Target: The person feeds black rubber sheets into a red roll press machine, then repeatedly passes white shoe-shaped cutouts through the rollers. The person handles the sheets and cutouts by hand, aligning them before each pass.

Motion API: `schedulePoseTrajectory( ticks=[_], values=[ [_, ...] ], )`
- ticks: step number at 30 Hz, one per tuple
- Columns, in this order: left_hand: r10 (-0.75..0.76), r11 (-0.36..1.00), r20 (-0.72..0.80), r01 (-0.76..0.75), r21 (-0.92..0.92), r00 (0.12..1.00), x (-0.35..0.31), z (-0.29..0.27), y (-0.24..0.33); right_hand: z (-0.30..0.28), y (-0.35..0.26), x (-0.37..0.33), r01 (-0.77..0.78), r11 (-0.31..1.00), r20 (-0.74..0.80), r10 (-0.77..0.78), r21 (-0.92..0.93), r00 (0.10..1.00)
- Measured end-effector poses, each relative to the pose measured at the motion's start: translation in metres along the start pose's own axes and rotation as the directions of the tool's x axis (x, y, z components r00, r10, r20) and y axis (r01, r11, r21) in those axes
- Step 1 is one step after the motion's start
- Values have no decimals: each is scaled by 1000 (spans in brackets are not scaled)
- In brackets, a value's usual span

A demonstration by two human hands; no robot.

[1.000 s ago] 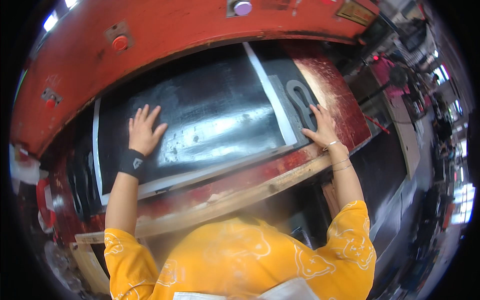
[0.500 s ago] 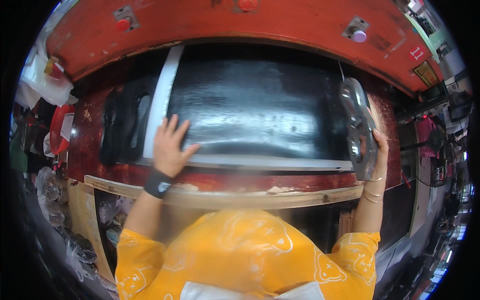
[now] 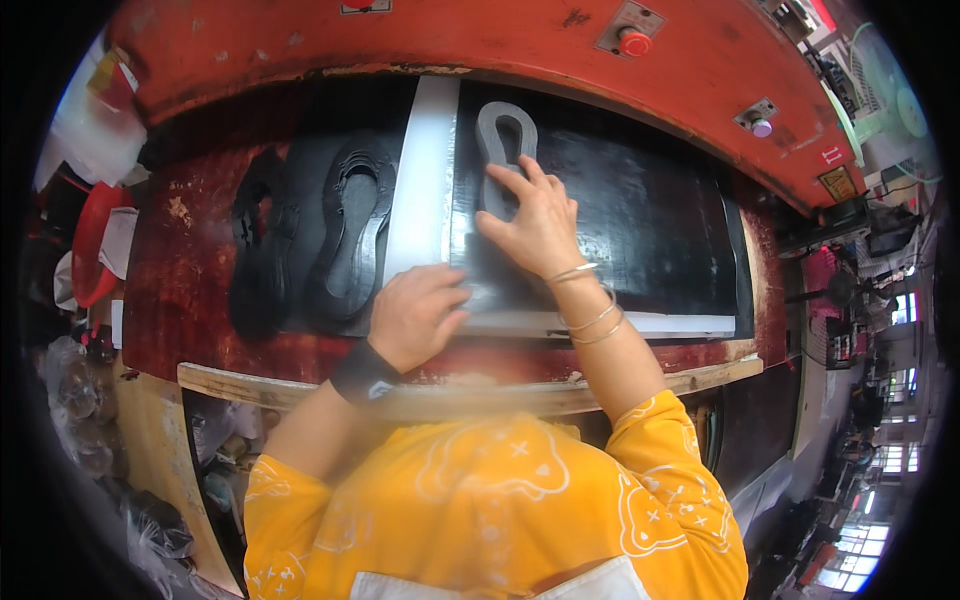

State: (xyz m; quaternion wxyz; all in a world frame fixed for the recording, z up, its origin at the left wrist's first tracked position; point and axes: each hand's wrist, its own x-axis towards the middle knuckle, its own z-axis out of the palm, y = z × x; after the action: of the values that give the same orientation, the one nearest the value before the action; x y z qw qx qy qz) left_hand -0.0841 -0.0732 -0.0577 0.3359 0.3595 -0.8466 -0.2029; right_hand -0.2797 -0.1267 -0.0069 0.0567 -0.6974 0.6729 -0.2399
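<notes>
A grey metal cutting die point(image 3: 490, 128), shaped like a shoe sole outline, lies at the left end of a shiny black sheet point(image 3: 640, 220). My right hand point(image 3: 540, 225) grips the die's near half, thumb on its left side and fingers across it; the hand hides part of the die. My left hand point(image 3: 415, 315), slightly blurred, hovers over or rests at the near end of a white strip point(image 3: 425, 170); it is loosely open, fingers a little bent, with nothing seen in it. Left of the strip lie black sole-shaped cut pieces point(image 3: 352, 240) in a stack.
More black pieces point(image 3: 260, 240) lie farther left on the worn red table point(image 3: 170, 270). A red machine beam point(image 3: 480, 45) with push buttons spans the back. A wooden rail point(image 3: 700, 378) runs along the front. A red round container point(image 3: 95, 245) and plastic bags stand at the left.
My right hand has brought the die from the sheet's right end to its left end and laid it down. My left hand has come off the strip's far side and bent its fingers. The view has shifted.
</notes>
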Motion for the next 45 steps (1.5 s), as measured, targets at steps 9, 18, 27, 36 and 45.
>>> schedulePoseTrajectory(
  ticks=[9,18,27,36,45],
  values=[
    [-54,995,-66,49,-83,996,2,-3,1,-1,3,-17,185,983,123,-182,-9,975],
    [-65,993,-87,56,-105,994,5,-2,-9,24,-12,-20,193,978,5,-193,-74,981],
    [-108,994,-117,104,-38,987,31,-7,-15,8,24,2,166,980,34,-170,108,985],
    [-63,958,9,63,-280,998,44,40,-5,-121,265,114,-122,992,-897,44,-11,440],
    [-114,993,-117,115,1,987,108,58,-49,-177,358,188,-175,962,-907,258,210,332]
  ],
)
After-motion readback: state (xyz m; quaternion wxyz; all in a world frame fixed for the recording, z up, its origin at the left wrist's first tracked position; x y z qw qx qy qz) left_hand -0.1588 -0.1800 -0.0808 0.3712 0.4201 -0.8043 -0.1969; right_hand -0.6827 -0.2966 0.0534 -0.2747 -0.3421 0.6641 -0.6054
